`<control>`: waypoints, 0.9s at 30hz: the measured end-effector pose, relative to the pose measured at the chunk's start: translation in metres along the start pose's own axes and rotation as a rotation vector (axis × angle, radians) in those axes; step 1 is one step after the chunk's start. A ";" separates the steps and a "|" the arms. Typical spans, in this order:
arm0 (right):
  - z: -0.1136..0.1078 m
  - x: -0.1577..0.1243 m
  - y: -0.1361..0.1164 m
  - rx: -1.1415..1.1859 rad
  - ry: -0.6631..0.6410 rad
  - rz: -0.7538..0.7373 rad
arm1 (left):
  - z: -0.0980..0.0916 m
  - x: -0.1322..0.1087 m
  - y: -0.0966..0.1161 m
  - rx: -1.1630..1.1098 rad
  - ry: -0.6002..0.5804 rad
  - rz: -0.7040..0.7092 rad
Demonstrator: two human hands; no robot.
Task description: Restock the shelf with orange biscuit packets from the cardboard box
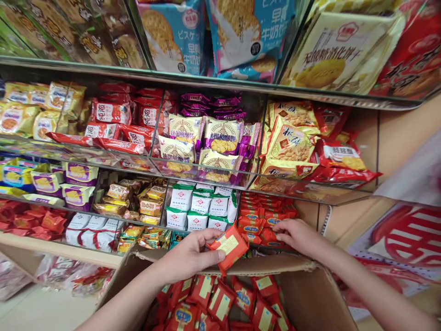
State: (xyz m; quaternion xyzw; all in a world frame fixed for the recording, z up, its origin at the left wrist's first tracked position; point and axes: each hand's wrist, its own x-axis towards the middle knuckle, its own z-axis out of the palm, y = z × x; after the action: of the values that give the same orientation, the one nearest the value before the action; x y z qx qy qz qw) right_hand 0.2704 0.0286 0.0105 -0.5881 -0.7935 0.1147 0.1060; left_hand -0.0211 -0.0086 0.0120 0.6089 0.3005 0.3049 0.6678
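My left hand (203, 250) is closed on a red snack packet (231, 246), pinched between thumb and fingers above the front edge of a cardboard box (292, 276). The packet's back, with a pale yellow label, faces me. My right hand (292, 233) reaches into a shelf compartment, its bent fingertips on a red snack packet (268, 236) among rows of the same kind. What lies under those fingers is partly hidden. Below my hands, the open box holds many loose red packets (220, 301) of the same look.
White-and-green packets (198, 207) fill the neighbouring compartment. Above stand cream-coloured biscuit packets (220, 135) and yellow ones (289, 142) behind a clear shelf lip (206, 177). Large blue biscuit bags (172, 37) sit on the top shelf. Plastic-wrapped goods (406, 239) are at the right.
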 end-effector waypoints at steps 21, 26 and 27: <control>0.004 -0.006 -0.095 0.957 -0.256 0.179 | 0.001 0.005 -0.012 0.177 0.261 0.176; 0.024 -0.004 -0.113 1.091 -0.157 0.110 | -0.001 0.001 -0.011 0.089 0.259 0.261; 0.028 -0.003 -0.111 1.104 -0.114 0.092 | -0.002 0.001 -0.011 0.022 0.244 0.245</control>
State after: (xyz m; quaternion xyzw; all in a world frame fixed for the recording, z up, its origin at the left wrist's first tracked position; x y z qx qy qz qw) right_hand 0.1621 -0.0076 0.0179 -0.4722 -0.5935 0.5498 0.3500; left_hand -0.0211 -0.0071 0.0010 0.6068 0.3061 0.4525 0.5774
